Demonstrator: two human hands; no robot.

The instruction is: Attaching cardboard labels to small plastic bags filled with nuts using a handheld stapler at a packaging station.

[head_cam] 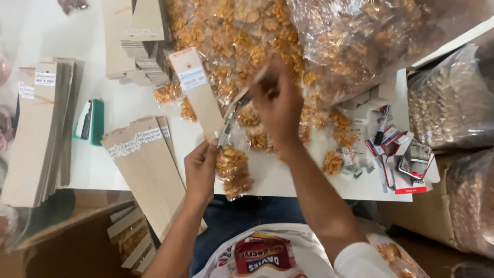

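My left hand [200, 167] pinches the top of a small clear packet of orange snacks [234, 175] against the lower end of a brown cardboard strip [198, 95] that bears a white label. The packet hangs over the table's near edge. My right hand [278, 103] grips a metal stapler [230, 119], whose jaw points down at the place where packet and strip meet, right beside my left fingers.
Stacks of labelled cardboard strips lie at the left [38, 134] and in a fan [149, 164] on the white table [103, 170]. Also here: a green stapler [92, 122], big bags of orange snacks [360, 36], loose small packets [334, 162], little staple boxes [401, 154], and a carton [128, 242] below left.
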